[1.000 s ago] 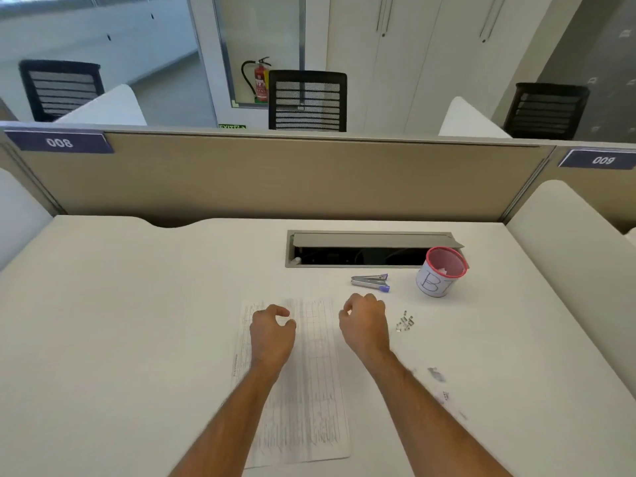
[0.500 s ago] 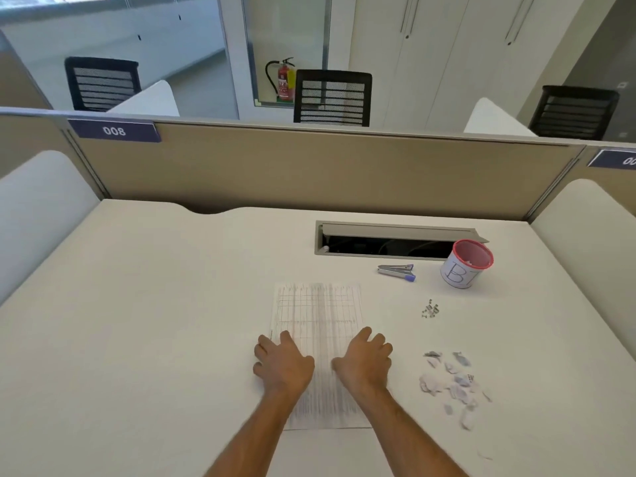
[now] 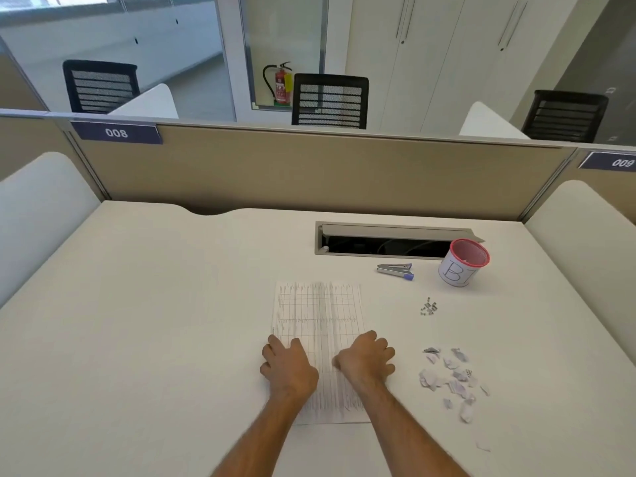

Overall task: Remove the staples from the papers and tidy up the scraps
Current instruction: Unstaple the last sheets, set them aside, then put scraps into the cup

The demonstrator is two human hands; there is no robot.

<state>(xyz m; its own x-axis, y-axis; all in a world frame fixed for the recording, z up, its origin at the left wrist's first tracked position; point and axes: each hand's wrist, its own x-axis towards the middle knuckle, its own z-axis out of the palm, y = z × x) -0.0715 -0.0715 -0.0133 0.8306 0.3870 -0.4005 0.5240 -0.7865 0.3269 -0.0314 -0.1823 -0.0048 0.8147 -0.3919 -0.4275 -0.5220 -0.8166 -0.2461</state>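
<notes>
**A:** From the head camera, where are the papers?

**B:** The papers [image 3: 318, 342] lie flat on the desk [image 3: 155, 321], a little right of the middle and toward the near edge. Both hands rest on their lower half. The left hand [image 3: 287, 364] lies on the left margin with its fingers spread and fairly straight. The right hand [image 3: 366, 361] lies on the right margin; its fingers look bent, but I cannot tell whether they pinch the sheet.

**A:** And the rest?

**B:** Torn paper scraps [image 3: 451, 380] lie in a loose heap just right of the right hand. A small cluster of staples [image 3: 429, 307] lies farther back. Beyond those, near the cable slot [image 3: 395, 239] toward the far edge, lie a staple remover [image 3: 395, 270] and a red-rimmed cup [image 3: 463, 266], apart from each other.
</notes>
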